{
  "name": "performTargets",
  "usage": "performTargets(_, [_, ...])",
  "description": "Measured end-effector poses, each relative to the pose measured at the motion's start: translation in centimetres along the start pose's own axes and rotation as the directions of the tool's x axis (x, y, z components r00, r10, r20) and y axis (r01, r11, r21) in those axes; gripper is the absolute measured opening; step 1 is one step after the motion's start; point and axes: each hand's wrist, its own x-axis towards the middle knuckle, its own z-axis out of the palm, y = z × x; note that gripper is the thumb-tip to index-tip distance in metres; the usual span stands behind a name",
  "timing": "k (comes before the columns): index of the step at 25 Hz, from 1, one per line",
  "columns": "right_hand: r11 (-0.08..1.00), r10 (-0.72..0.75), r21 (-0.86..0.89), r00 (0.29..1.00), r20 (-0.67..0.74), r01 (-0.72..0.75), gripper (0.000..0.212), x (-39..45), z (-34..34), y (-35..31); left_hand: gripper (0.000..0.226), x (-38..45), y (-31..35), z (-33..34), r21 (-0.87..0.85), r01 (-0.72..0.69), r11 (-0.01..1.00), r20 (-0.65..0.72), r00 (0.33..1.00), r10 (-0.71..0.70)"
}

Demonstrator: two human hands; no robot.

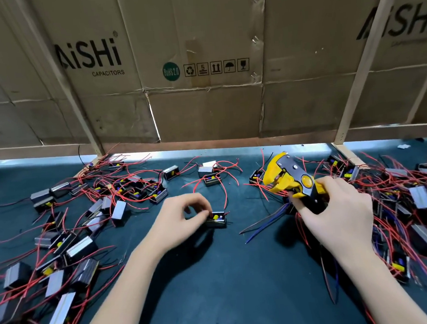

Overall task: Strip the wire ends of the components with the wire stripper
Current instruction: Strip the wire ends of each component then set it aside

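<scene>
Head view: the left hand pinches a small component at mid-desk, while the right hand wraps the wire stripper just beside a tangle. The component's red wire loops toward neighbours, so lifting could snag them or feed the wrong lead.

Dark work mat strewn with wired components.
One small black component lies at the left hand's fingertips — heaps of components with red leads lie left of that hand and right of the right hand.
</scene>
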Motion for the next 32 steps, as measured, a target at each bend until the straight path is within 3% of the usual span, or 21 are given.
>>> performTargets(3, [0.999, -0.044, 0.030, 0.999, -0.007, 0.044, 0.045, 0.1, -0.2, -0.4, 0.013, 0.1, -0.6, 0.3, 0.048, 0.086, 0.995, -0.325, 0.943, -0.066])
performTargets(6, [0.989, -0.103, 0.107, 0.994, 0.027, 0.100, 0.049, 0.2, -0.6, -1.0, 0.016, 0.1, -0.6, 0.9, 0.162, 0.024, 0.987, -0.395, 0.918, 0.042])
performTargets(8, [0.978, -0.099, 0.189, 0.993, 0.064, 0.085, 0.047, 0.1, -0.7, -1.3, 0.012, 0.1, -0.1, 1.4, 0.137, -0.082, 0.987, -0.344, 0.931, 0.125])
performTargets(10, [0.975, -0.092, 0.209, 0.991, 0.099, 0.070, 0.045, 0.1, -0.8, -1.4, 0.016, 0.1, 0.4, 2.3, 0.140, -0.122, 0.983, -0.207, 0.967, 0.150])
performTargets(13, [0.990, -0.139, -0.022, 0.982, 0.131, 0.143, 0.040, -0.2, -0.3, -0.6, 0.012, 0.0, 1.1, 3.7, 0.157, -0.044, 0.987, -0.029, 0.998, 0.049])
performTargets(15, [0.959, -0.170, -0.196, 0.971, 0.170, 0.203, 0.043, -0.4, 0.1, -0.4, 0.010, 0.0, 1.2, 4.0, 0.018, 0.042, 0.999, -0.045, 0.998, -0.041])
performTargets(18, [0.923, -0.164, -0.311, 0.962, 0.218, 0.228, 0.044, -0.9, 0.8, -1.4, 0.011, -0.2, 1.4, 3.9, -0.160, 0.135, 0.978, -0.075, 0.986, -0.148])
performTargets(25, [0.886, -0.068, -0.425, 0.959, 0.276, 0.186, 0.049, -1.3, 1.2, -2.9, 0.010, -0.2, 2.3, 4.2, -0.243, 0.226, 0.943, -0.057, 0.968, -0.246])
performTargets(32, [0.865, -0.067, -0.462, 0.958, 0.280, 0.195, 0.047, -1.5, 1.2, -3.2, 0.009, -0.4, 2.5, 4.6, -0.288, 0.199, 0.937, -0.011, 0.978, -0.210])
